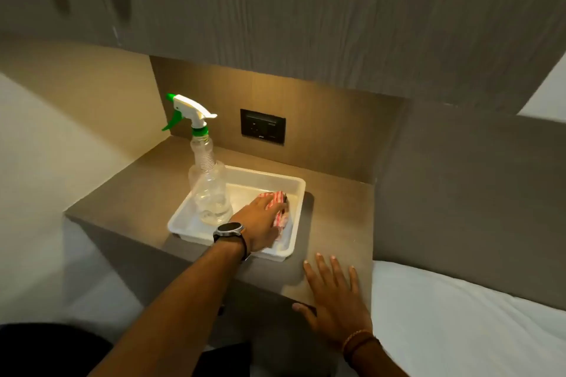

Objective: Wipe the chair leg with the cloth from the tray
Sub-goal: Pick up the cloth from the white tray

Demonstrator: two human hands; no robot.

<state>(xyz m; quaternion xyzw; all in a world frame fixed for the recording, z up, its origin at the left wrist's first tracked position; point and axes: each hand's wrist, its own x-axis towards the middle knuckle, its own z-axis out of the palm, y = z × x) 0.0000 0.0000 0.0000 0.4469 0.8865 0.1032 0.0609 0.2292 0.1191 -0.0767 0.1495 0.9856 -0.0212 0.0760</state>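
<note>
A white plastic tray (269,178) sits on a brown bedside shelf. Inside it lies a red-and-white striped cloth (280,215). My left hand (260,225), with a watch on the wrist, lies on top of the cloth with its fingers curled over it. My right hand (332,300) rests flat on the shelf's front corner, fingers spread, holding nothing. No chair leg is in view.
A clear spray bottle (208,190) with a white-and-green trigger stands in the tray's left side, close to my left wrist. A dark switch panel (262,126) is on the back wall. A white bed (465,330) lies at the right, and a cabinet overhangs the shelf (137,199).
</note>
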